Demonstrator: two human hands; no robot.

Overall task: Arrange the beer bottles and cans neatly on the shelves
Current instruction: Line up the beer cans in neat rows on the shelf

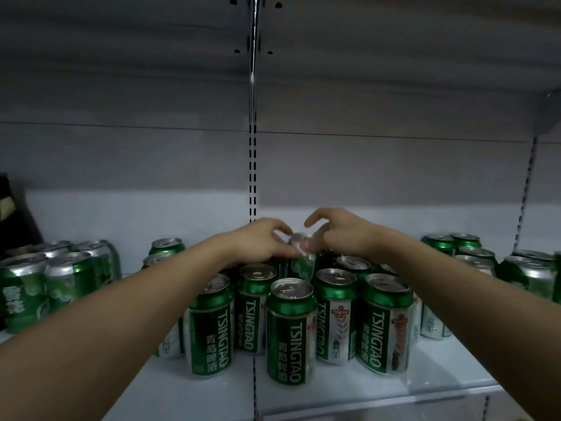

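Several green Tsingtao beer cans (290, 329) stand upright in a cluster at the middle of the white shelf (440, 372). Behind them one green can (300, 262) sits raised above the cluster, blurred. My left hand (261, 241) grips its left side near the top, fingers curled around the rim. My right hand (337, 230) touches its right side with thumb and fingertips, the index finger lifted and apart. Both forearms reach in over the front cans.
A group of green cans (54, 281) of another brand stands at the left, more green cans (467, 250) at the right. A dark object (15, 214) leans at the far left. A slotted metal upright (252, 165) splits the back wall. Another shelf hangs overhead.
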